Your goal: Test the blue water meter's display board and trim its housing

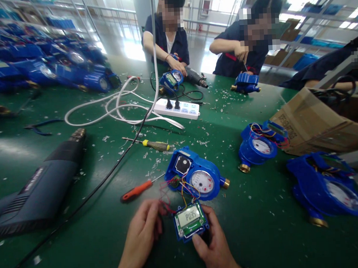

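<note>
My right hand (213, 243) grips a blue-framed LCD circuit board (190, 220) by its right edge, thumb along the bottom. Its screen reads something like "PU35". My left hand (145, 224) is curled just left of the board, fingertips pinched at the thin red wires (166, 197); the exact contact is partly hidden. Red, yellow and other wires run from the board to an opened blue water meter (202, 182) lying just beyond, with a round dial and a brass fitting. An orange-handled screwdriver (137, 191) lies beside that meter, its tip touching or close to the housing.
A heat gun (47, 187) lies at left, its black cable crossing the table. Beyond are a yellow screwdriver (156, 145), pliers (40, 127) and a white power strip (177, 109). Blue meters (258, 144) and a cardboard box (303, 124) stand right. Co-workers handle meters opposite; more are piled left.
</note>
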Demonstrator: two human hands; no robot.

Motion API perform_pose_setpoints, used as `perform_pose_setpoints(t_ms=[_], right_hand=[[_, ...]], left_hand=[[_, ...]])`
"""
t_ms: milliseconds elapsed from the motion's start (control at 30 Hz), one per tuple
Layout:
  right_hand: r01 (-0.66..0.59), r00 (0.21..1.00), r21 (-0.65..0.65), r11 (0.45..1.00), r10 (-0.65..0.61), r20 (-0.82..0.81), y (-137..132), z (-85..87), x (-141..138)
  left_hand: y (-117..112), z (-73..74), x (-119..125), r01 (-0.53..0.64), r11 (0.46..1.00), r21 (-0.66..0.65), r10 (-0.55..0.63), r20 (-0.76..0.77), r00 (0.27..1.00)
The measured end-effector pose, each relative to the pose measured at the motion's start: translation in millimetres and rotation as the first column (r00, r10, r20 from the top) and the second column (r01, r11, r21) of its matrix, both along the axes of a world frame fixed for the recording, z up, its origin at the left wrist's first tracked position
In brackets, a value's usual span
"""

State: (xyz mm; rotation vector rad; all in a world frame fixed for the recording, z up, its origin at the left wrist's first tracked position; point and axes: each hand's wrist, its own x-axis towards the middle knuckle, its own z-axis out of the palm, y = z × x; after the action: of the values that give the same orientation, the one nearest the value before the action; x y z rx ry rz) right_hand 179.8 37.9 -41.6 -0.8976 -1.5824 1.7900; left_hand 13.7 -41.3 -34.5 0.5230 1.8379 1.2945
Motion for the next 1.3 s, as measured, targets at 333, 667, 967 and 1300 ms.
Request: perform_pose_setpoints(t_ms=[333,667,967,1300], right_hand=[[-0.056,0.998,0.012,0.998,0.056,0.026,3,3.9,1],[-0.087,0.993,0.129,0.988,0.075,0.091,7,6.2,1],[-0.085,0.995,0.084,0.993,0.081,0.059,6,-1.5,7],[-0.129,0.992,-0.001,0.992,0.129,0.015,7,-0.3,7]], left_hand=[[2,2.0,6,0.173,0.981,0.092,-0.195,0.365,0.911],[10,18.6,-11,0.250,0.965,0.081,-0.224,-0.245,0.943],[25,15.2,-7,0.212,0.976,0.050,-0.212,-0.008,0.977],[34,2.2,-2,0.149,0.983,0.107,-0.160,0.107,0.981]])
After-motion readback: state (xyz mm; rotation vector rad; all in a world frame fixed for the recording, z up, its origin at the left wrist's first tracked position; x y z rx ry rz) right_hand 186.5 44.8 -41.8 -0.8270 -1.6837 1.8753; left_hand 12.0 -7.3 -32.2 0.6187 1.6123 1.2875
